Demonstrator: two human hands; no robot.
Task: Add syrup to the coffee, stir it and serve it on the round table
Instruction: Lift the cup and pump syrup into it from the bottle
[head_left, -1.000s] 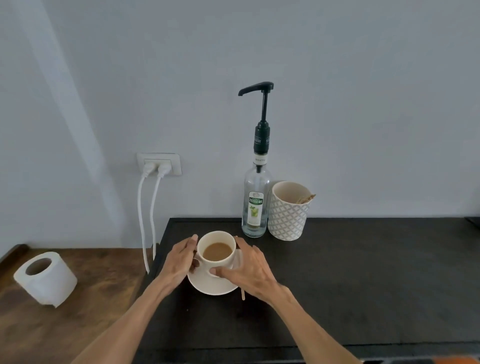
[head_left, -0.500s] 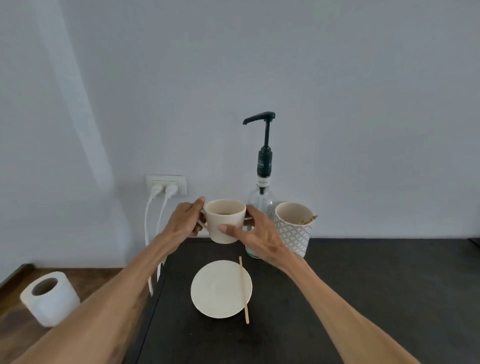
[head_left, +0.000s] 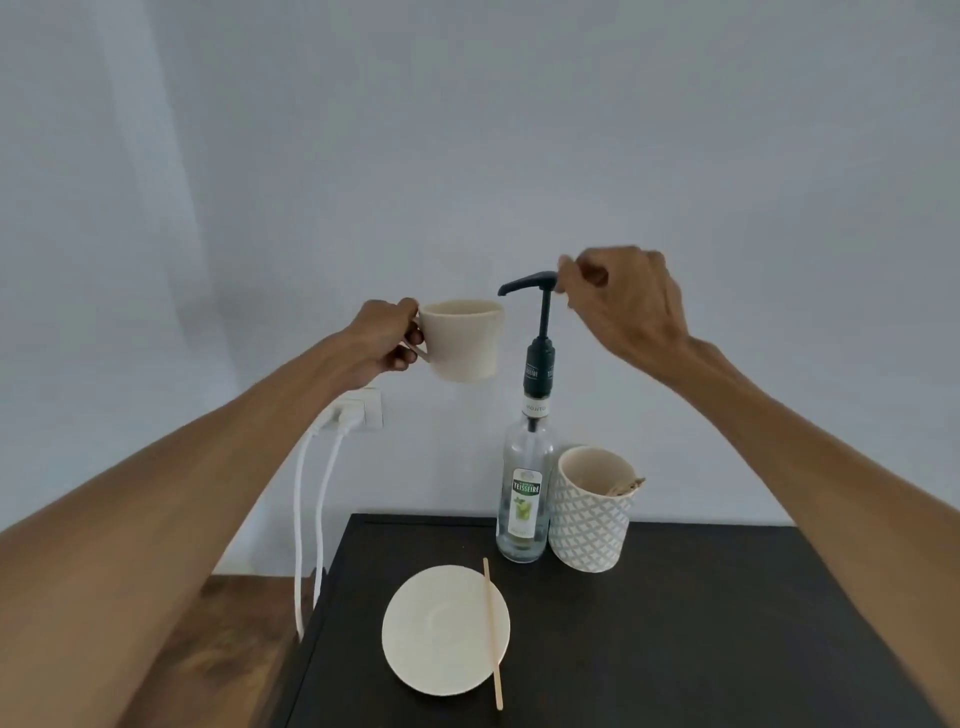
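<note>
My left hand (head_left: 382, 340) holds the cream coffee cup (head_left: 462, 340) by its handle, raised just left of and below the spout of the dark pump head (head_left: 527, 283). The clear syrup bottle (head_left: 524, 493) stands at the back of the black counter (head_left: 675, 623). My right hand (head_left: 621, 306) is at the back end of the pump head, fingers curled and touching it. The cream saucer (head_left: 441, 629) lies on the counter with a wooden stir stick (head_left: 492, 629) across its right side. The coffee inside the cup is hidden from this angle.
A patterned white cup (head_left: 589, 512) with wooden sticks stands right of the bottle. A wall socket (head_left: 363, 410) with two white cables (head_left: 306, 519) sits left of the counter, above a lower brown wooden surface (head_left: 218, 649).
The cup rose from the saucer to pump height. My right hand let go of the cup and moved up to the pump head; only my left hand holds the cup now.
</note>
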